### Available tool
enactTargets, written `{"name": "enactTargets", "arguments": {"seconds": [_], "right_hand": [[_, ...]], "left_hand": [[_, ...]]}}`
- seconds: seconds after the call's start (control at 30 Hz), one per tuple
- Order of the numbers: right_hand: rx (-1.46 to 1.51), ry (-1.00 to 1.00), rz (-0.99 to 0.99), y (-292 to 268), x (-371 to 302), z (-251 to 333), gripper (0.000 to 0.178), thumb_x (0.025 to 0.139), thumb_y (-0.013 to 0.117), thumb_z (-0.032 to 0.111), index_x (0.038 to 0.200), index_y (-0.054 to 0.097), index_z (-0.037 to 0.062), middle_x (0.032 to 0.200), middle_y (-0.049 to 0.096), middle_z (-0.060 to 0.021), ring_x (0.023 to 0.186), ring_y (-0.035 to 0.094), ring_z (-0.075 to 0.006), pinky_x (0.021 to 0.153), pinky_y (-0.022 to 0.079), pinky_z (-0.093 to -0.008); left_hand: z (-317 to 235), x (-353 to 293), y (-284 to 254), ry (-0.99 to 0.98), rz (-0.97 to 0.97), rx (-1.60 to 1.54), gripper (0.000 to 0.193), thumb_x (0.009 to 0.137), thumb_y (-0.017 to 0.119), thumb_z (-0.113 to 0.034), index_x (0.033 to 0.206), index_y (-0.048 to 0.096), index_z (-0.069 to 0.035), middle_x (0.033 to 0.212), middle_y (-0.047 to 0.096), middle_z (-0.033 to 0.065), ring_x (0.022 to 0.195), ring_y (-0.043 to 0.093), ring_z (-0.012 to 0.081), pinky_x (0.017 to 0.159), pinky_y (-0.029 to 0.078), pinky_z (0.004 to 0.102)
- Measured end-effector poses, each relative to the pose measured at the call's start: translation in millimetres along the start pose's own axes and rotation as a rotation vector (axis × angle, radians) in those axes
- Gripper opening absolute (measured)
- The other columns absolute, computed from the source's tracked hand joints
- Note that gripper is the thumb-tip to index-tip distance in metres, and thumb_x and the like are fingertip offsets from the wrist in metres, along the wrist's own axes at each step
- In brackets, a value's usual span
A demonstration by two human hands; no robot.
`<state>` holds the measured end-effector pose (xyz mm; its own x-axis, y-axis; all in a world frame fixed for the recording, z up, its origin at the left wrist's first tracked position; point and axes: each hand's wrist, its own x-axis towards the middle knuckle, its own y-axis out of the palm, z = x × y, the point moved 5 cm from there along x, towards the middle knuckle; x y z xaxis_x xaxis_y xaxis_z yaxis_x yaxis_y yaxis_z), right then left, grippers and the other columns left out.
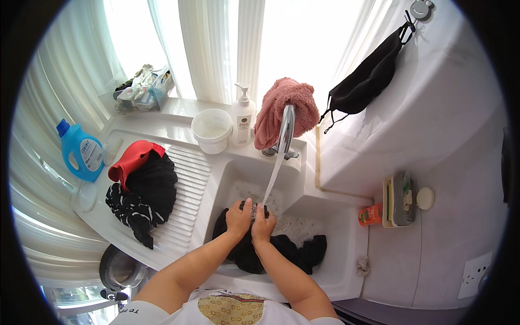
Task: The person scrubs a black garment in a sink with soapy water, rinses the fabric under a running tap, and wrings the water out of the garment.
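Note:
Both of my hands are in a white sink, under a stream of running water from a chrome faucet. My left hand and my right hand are closed side by side on a bunched part of a wet black garment. Foam shows on the cloth between my fingers. The rest of the garment spreads over the sink bottom on both sides of my forearms, among suds. Its exact kind cannot be made out.
Left on the ribbed washboard lie black clothes and a red piece. A blue detergent bottle, white tub and pump bottle stand around. A pink towel drapes behind the faucet; a black mask hangs right.

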<state>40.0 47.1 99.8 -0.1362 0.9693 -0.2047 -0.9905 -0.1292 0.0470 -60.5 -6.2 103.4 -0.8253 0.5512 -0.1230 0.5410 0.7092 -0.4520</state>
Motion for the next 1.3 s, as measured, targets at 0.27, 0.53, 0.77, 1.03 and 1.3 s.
{"name": "enactTargets", "arguments": {"seconds": [0.27, 0.53, 0.77, 1.03, 1.3], "right_hand": [[-0.189, -0.029, 0.117, -7.4, 14.4, -26.1, 0.029, 0.088, 0.056, 0.022, 0.076, 0.062, -0.0040, 0.066, 0.062, -0.0065, 0.062, 0.056, -0.0161, 0.058, 0.042, -0.0352], [-1.058, -0.248, 0.483, -68.6, 50.4, 52.2, 0.044, 0.073, 0.071, 0.024, 0.110, 0.059, 0.0040, 0.115, 0.058, -0.0187, 0.103, 0.057, -0.0346, 0.086, 0.046, -0.0400], [-1.053, -0.411, 0.847, -30.4, 27.5, 34.3, 0.089, 0.070, 0.072, 0.021, 0.146, 0.027, 0.0156, 0.150, 0.026, -0.0137, 0.138, 0.024, -0.0384, 0.111, 0.025, -0.0485], [-0.797, -0.381, 0.613, -60.1, 28.6, 76.7, 0.036, 0.062, 0.080, 0.017, 0.088, 0.058, 0.0053, 0.083, 0.066, -0.0091, 0.080, 0.066, -0.0228, 0.080, 0.049, -0.0389], [-0.012, -0.513, 0.303, -86.0, 21.7, 160.3, 0.031, 0.063, 0.071, -0.006, 0.088, 0.054, 0.0033, 0.083, 0.062, -0.0052, 0.075, 0.061, -0.0148, 0.069, 0.050, -0.0258]], "left_hand": [[-4.4, -0.1, -0.4, 0.197, 0.063, 0.037, 0.046, 0.085, 0.059, -0.042, 0.077, 0.059, 0.003, 0.065, 0.060, 0.0228, 0.065, 0.060, 0.0399, 0.060, 0.046, 0.0460], [-0.1, 11.1, -27.1, 0.299, 0.130, 0.499, 0.065, 0.078, 0.066, -0.050, 0.120, 0.053, -0.001, 0.115, 0.057, 0.0224, 0.105, 0.055, 0.0355, 0.092, 0.044, 0.0421], [-28.0, -36.9, -1.6, 0.685, 0.538, 0.026, 0.024, 0.065, 0.056, 0.008, 0.082, 0.060, -0.008, 0.088, 0.060, 0.0102, 0.092, 0.057, 0.0325, 0.079, 0.047, 0.0421], [-62.6, -36.2, -38.9, 0.778, 0.415, -0.011, 0.087, 0.064, 0.080, -0.025, 0.135, 0.034, -0.006, 0.140, 0.035, 0.0187, 0.129, 0.033, 0.0393, 0.105, 0.031, 0.0475], [-29.0, -24.6, -11.4, 0.469, 0.776, 0.506, 0.071, 0.070, 0.076, -0.041, 0.127, 0.047, -0.011, 0.125, 0.052, 0.0161, 0.125, 0.039, 0.0374, 0.101, 0.034, 0.0467]]}}
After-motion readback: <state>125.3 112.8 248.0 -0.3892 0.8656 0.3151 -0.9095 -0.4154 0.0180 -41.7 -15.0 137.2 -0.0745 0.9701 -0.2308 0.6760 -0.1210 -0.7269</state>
